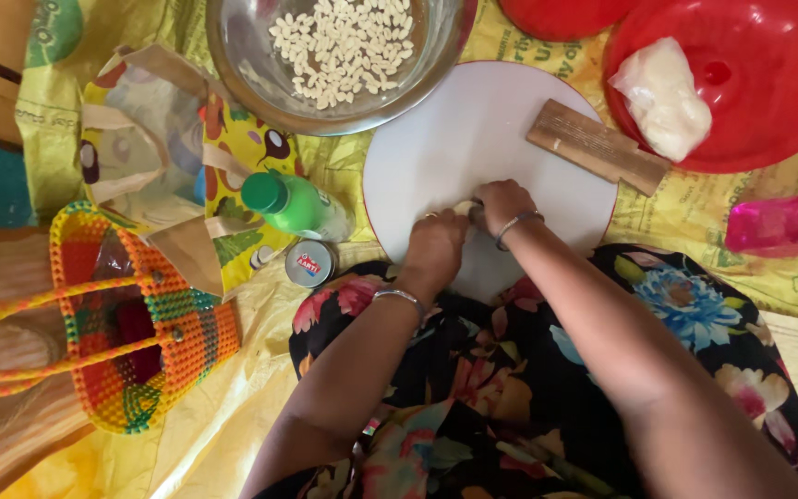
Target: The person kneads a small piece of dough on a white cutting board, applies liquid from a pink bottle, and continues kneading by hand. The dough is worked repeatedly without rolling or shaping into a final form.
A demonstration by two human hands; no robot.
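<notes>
Both hands — left hand (433, 242), right hand (502, 201) — grip closed on seemingly pale dough (465, 208); white board (473, 129) beneath.

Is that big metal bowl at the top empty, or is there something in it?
Not empty. The metal bowl holds a layer of small pale pieces spread over its bottom, well below the rim.

Two bare forearms are extended forward, converging. The left hand (434, 248) and right hand (502, 203) are set close together, knuckles up, fingers curled downward. A thin metal bangle is worn at each wrist; a ring is seen on the left hand.
</notes>
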